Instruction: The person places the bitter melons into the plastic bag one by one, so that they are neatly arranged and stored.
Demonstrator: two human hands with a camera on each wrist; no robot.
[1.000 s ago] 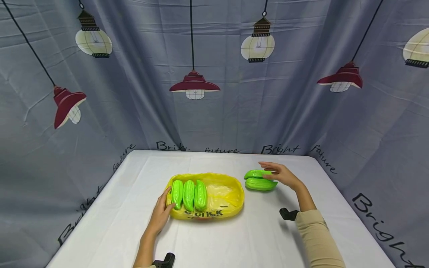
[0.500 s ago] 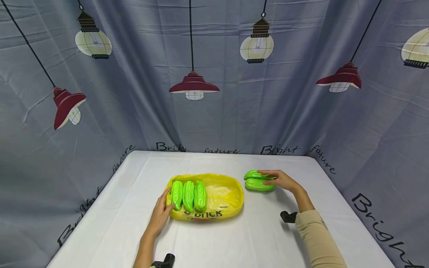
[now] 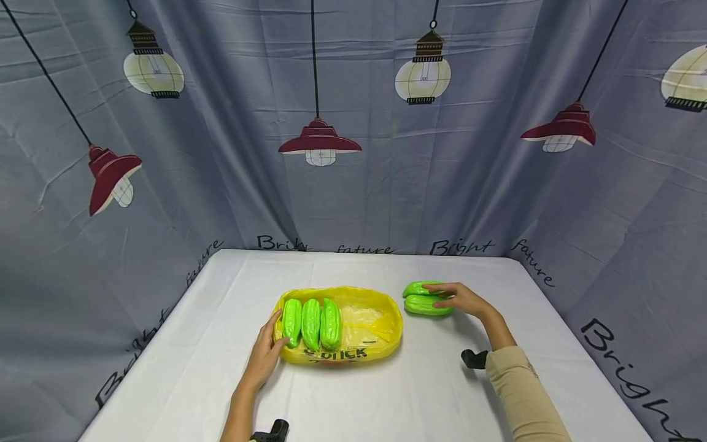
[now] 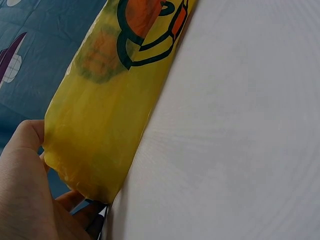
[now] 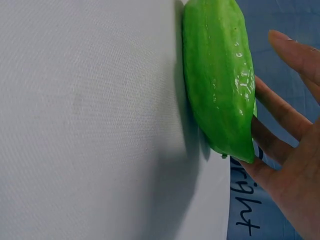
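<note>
A yellow plastic-covered oval container stands mid-table with three glossy green ridged gourds side by side in its left part. My left hand holds its left end, thumb at the rim and fingers round the outer wall; the left wrist view shows the yellow plastic against that hand. Right of the container lie two more gourds, a near one and a far one. My right hand is over them, fingers reaching behind the near gourd. Its thumb stands clear of that gourd.
A white cloth covers the table. Grey-blue curtains printed with lamps hang behind it and at both sides. Black wrist devices sit on both forearms.
My right hand has come down onto the two gourds at the right, its fingers now lower between and behind them. My left hand and the container stay where they were.
</note>
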